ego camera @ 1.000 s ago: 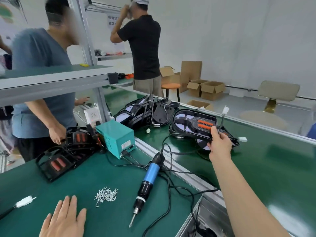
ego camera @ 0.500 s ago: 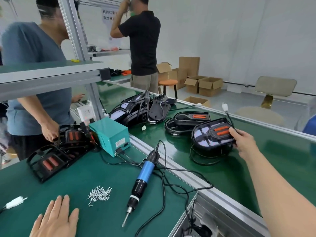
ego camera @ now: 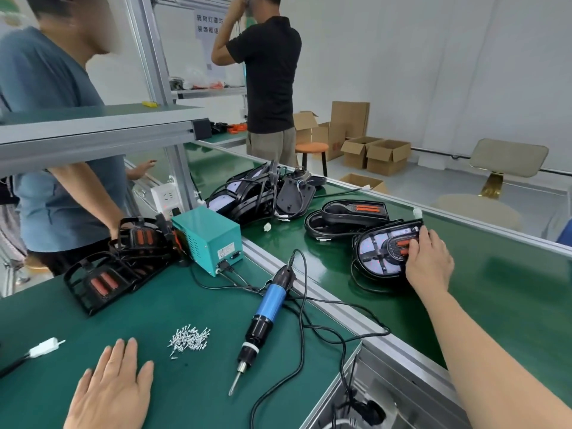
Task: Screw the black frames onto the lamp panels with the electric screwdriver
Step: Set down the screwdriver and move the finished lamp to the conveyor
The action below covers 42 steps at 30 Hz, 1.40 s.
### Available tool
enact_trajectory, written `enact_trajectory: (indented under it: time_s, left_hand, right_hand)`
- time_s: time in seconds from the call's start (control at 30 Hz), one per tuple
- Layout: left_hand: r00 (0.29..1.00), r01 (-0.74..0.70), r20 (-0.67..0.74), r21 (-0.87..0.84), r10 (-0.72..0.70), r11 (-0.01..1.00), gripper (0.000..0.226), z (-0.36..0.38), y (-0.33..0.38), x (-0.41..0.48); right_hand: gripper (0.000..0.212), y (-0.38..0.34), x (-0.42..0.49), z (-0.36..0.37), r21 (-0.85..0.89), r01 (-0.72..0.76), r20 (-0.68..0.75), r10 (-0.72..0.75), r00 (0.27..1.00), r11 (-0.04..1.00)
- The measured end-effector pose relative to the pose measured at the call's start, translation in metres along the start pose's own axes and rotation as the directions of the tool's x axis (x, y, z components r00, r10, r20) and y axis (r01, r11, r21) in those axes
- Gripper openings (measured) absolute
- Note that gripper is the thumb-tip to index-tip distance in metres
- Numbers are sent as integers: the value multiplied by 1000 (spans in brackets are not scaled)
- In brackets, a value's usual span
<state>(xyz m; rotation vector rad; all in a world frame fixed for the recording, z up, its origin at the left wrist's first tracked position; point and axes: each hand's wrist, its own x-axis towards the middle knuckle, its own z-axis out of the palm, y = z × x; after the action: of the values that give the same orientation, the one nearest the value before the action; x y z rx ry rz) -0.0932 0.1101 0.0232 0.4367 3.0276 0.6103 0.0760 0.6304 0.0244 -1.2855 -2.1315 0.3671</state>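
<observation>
Now the right hand point(ego camera: 428, 261) is gripping the lamp panel point(ego camera: 376, 253) at its right end (arm outstretched); the left hand point(ego camera: 108, 388) is lying flat, fingers straight.

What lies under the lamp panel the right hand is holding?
Black cable loops out beneath the lamp panel; the right hand covers the near edge, hiding anything under there.

Screws point(ego camera: 189, 337) left of screwdriver point(ego camera: 263, 317) on bench point(ego camera: 192, 394); lamp panel point(ego camera: 379, 252) behind-right on conveyor point(ego camera: 510, 305).
</observation>
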Motion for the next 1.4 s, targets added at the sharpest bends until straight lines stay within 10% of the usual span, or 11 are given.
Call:
enact_trajectory:
  time_s: [0.5, 1.0, 1.2, 1.4]
  left_hand:
    - [1000, 3, -4, 176, -2, 984, 67, 16, -21, -19]
    - [999, 31, -18, 183, -28, 983, 66, 23, -22, -22]
    - [997, 16, -77, 78, -10, 997, 59, 20, -19, -26]
    - [984, -7, -175, -56, -3, 998, 40, 11, -29, -22]
  right_hand:
    - [59, -20, -28, 4, -75, 15, 12, -14, 1000, 997]
    - [59, -224, -182, 1, 433, 506, 42, -578, 815, 746]
    - [51, -293, -294, 15, 698, 424, 180, -714, 677, 578]
    - [50, -314, -370, 41, 761, 116, 470, -665, 580, 639]
